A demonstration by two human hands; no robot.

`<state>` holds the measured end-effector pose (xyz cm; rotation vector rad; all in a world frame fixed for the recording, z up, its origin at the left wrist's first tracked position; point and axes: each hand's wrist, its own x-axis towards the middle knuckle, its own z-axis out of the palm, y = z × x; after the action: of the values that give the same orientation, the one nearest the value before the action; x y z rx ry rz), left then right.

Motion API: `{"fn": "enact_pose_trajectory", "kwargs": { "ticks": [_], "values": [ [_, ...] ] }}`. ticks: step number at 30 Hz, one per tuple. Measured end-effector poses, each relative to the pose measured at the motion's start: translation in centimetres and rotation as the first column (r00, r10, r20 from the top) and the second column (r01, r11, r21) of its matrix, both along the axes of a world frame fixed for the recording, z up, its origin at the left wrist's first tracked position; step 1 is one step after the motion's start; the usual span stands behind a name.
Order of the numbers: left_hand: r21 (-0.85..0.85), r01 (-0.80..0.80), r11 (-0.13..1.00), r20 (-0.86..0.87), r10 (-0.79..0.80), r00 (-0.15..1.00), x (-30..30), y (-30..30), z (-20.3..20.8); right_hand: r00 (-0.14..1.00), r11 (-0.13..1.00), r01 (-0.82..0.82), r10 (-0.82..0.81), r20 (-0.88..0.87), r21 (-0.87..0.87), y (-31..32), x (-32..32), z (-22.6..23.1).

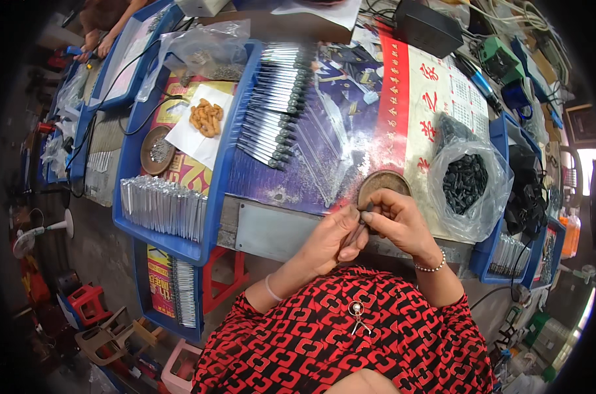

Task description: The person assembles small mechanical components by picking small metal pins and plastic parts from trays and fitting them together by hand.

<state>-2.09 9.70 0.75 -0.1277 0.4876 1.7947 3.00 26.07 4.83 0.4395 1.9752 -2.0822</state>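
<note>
Close to the table's front edge my two hands meet, fingertips pinched together. Between them shows a small dark piece (366, 207), its exact kind too small to tell. My left hand (332, 238) is closed on it from the left, fingers curled. From the right, my right hand (398, 222) pinches the same piece with thumb and forefinger. A round brown dish (382, 178) lies just behind the right hand, partly covered by it. Right of it stands an open clear plastic bag (490, 209) of small black parts. Slim silver rods with black ends (275, 105) lie in a row farther back.
At left, a blue tray (214, 217) holds silver strips, orange-brown pieces (206, 118) on white paper and a small bowl (157, 164) of metal bits. More blue trays (485, 259) flank the table. A black box (428, 27) sits at the back. Another person's hands (97, 46) work far left.
</note>
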Motion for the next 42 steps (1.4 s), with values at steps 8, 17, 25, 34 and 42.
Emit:
{"fn": "enact_pose_trajectory", "kwargs": {
  "ticks": [8, 17, 25, 34, 42],
  "values": [
    [-0.154, 0.003, 0.988, -0.416, -0.067, 0.907, 0.4, -1.2, -0.2, 0.998, 0.995, 0.015, -0.01, -0.055, 0.102, -1.1, 0.3, -0.6],
    [-0.224, -0.023, 0.974, -0.542, -0.105, 0.834, 0.2, -2.8, 0.5, 0.999, 0.994, 0.0, 0.005, -0.043, 0.106, -3.1, -0.4, 0.0],
    [-0.12, -0.058, 0.991, -0.528, -0.015, 0.849, -0.3, -3.4, 0.1, 0.972, 0.957, 0.046, 0.023, -0.232, 0.285, -3.3, -1.2, 0.2],
    [-0.196, 0.114, 0.974, -0.579, -0.209, 0.788, -1.5, -5.0, -0.2, 0.555, 0.346, -0.302, 0.821, -0.131, 0.888, -4.6, -3.4, 5.0],
    [-0.112, 0.236, 0.965, -0.598, -0.255, 0.76, -3.2, -7.2, 0.6, 0.418, 0.23, -0.357, 0.906, -0.065, 0.905, -5.1, -4.7, 4.7]
  ]
}}
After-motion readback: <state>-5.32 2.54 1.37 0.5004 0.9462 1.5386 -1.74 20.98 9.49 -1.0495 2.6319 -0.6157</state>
